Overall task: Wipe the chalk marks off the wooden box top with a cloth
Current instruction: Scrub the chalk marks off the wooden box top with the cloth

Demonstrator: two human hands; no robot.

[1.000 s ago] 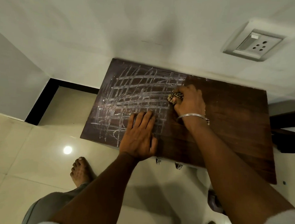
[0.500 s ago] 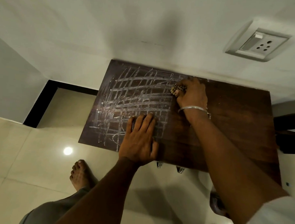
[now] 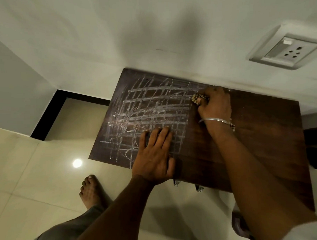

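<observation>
A dark wooden box top (image 3: 258, 142) stands against the wall. White chalk marks (image 3: 150, 112) form a criss-cross grid over its left half; the right half shows bare wood. My right hand (image 3: 215, 106) grips a small bunched patterned cloth (image 3: 198, 99) and presses it on the board near the back edge, at the right border of the chalk. My left hand (image 3: 155, 156) lies flat on the front part of the top, fingers straight, over the lower chalk lines.
A white wall with a socket plate (image 3: 286, 51) rises behind the box. Glossy floor tiles (image 3: 24, 177) lie at left and front, with my bare foot (image 3: 91, 191) near the box. Dark furniture (image 3: 314, 144) stands at the right edge. Metal latches (image 3: 176, 182) hang from the front edge.
My right hand has slid the cloth away from me, from the middle of the board toward its back edge. My left hand has stayed flat in place.
</observation>
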